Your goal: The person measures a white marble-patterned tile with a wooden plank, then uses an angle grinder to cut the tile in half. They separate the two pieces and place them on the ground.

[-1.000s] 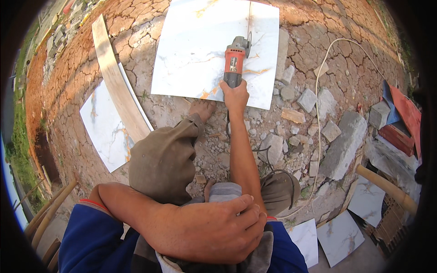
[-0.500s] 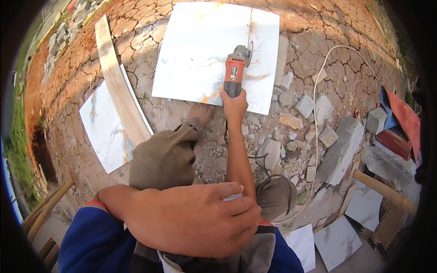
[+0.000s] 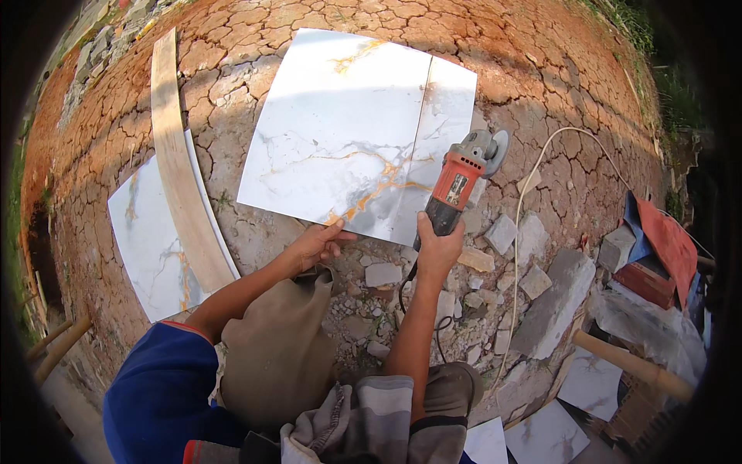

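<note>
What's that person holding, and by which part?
Right grip: angle grinder, by its black rear handle. Left grip: the large marble-look tile, by its near edge.

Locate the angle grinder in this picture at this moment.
In the head view, the angle grinder is right of centre, held in the right hand, at the right edge of the large marbled tile.

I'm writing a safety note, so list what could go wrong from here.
The bare left hand grips the near edge of the large marble-patterned tile; a sharp edge might cut it. That tile could snap along its thin dark line if lifted unevenly. The black cord hanging from the angle grinder over the rubble might snag.
</note>
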Demonstrator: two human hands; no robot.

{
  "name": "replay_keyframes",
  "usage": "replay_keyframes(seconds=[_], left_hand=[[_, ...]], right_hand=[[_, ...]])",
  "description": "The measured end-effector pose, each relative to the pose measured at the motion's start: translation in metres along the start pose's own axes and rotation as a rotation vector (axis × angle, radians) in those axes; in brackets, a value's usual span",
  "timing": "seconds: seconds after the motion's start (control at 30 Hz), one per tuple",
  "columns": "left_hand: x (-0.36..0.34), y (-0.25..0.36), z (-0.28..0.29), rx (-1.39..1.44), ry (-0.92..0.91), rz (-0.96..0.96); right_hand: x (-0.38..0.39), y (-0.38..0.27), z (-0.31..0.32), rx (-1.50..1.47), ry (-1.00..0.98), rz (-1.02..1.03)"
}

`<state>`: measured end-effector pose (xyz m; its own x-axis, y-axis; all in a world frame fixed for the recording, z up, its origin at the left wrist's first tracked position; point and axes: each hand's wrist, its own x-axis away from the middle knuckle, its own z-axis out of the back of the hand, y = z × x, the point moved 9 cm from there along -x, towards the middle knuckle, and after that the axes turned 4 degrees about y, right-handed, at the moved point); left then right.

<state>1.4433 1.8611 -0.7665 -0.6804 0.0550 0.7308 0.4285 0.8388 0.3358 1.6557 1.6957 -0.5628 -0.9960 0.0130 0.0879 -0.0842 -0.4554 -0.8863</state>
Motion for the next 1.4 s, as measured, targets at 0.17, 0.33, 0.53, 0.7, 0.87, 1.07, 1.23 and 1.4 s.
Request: replay_keyframes(seconds=[0.17,0.33,0.53,0.7,0.87,1.07,1.23,1.4], left_hand=[[-0.01,0.016,-0.017,0.26,0.053,-0.139],[-0.024,0.044,-0.015,0.264,0.117,-0.177],[-0.041,0.062,-0.025,0.03,0.14,-0.164],[0.063,0.113,-0.066,-1.008,0.12,0.019],[0.283,0.226,-0.234,-0.843,-0.058,-0.732],[0.332,0.144,-0.298,-0.368,-0.258,-0.356],[0.316,0.157,-0.295,0.111,-0.307,-0.489],[0.309,0.162,-0.292,0.174,-0.306,-0.43]], right_hand=[[-0.002,0.009,-0.013,-0.057,-0.031,-0.033],[-0.012,-0.002,-0.044,-0.048,-0.092,-0.066],[-0.057,-0.038,-0.118,-0.02,-0.149,-0.002],[-0.074,-0.04,-0.157,-0.045,-0.138,-0.001],[-0.079,-0.031,-0.175,0.002,-0.167,-0.028],[-0.12,-0.037,-0.198,0.068,-0.112,-0.028],[-0.172,-0.051,-0.222,0.105,-0.097,-0.019],[-0.218,-0.064,-0.246,0.127,-0.083,-0.003]])
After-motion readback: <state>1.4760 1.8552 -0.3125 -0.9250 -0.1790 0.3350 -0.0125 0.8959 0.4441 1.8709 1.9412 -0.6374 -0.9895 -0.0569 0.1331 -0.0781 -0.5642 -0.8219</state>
